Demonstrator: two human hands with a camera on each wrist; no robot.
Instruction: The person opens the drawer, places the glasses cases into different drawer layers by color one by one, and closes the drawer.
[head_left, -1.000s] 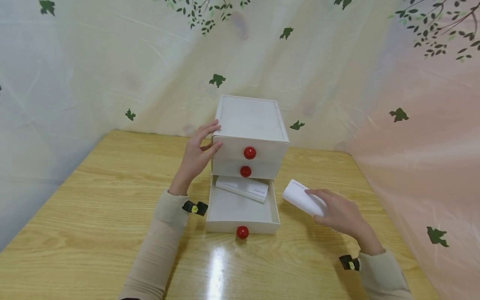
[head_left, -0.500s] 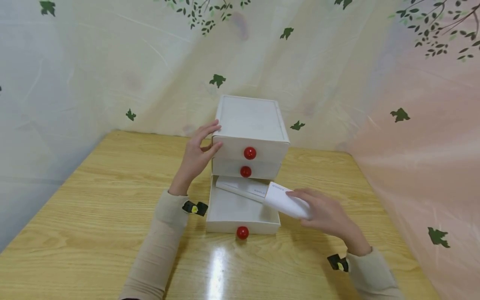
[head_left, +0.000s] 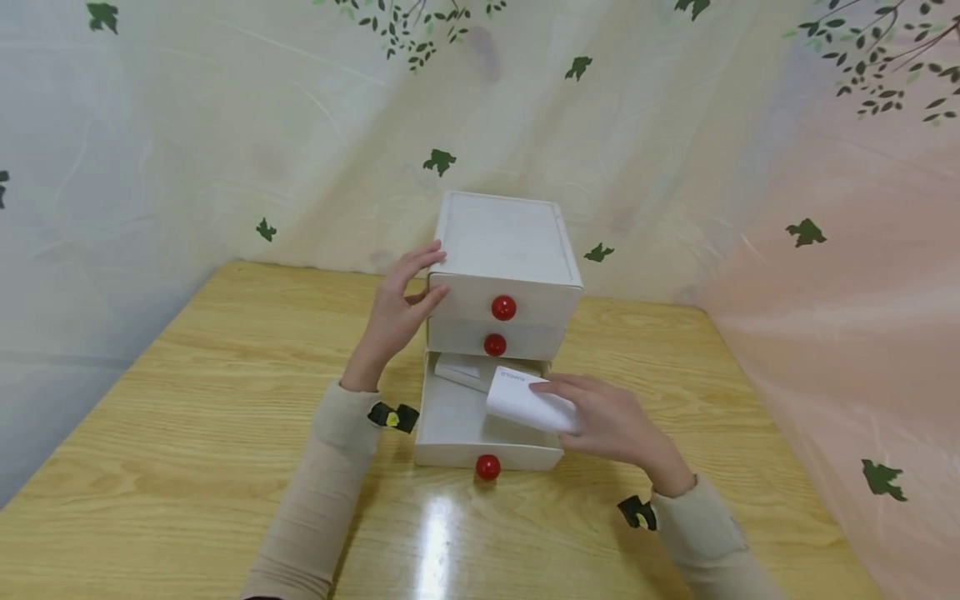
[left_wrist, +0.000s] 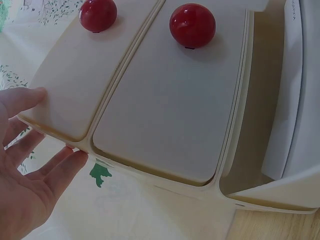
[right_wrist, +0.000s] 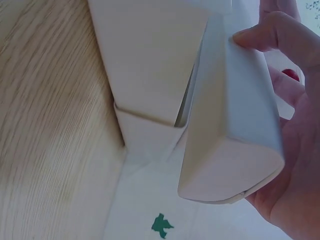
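Observation:
A white drawer cabinet (head_left: 510,237) with red ball knobs stands on the table. Its bottom drawer (head_left: 453,421) is pulled out; the upper two are closed. At the cabinet's left front edge rests my left hand (head_left: 393,321), thumb on the front and fingers round the side, as the left wrist view also shows. My right hand (head_left: 611,421) grips a white glasses case (head_left: 525,404) with dark lettering, held tilted over the drawer's right side. In the right wrist view the thumb presses that case (right_wrist: 250,100). Another white case (head_left: 459,369) lies at the drawer's back, partly hidden.
Wood-grain table (head_left: 187,433) surrounds the cabinet. A pale cloth backdrop (head_left: 315,150) with green leaf prints hangs behind, and a pinkish part of it borders the right edge. The drawer's low front wall (head_left: 450,455) carries a red knob (head_left: 487,467).
My right hand has carried the glasses case leftward, from beside the drawer to above it, where it now covers part of the other case. My left hand stays at the cabinet's edge.

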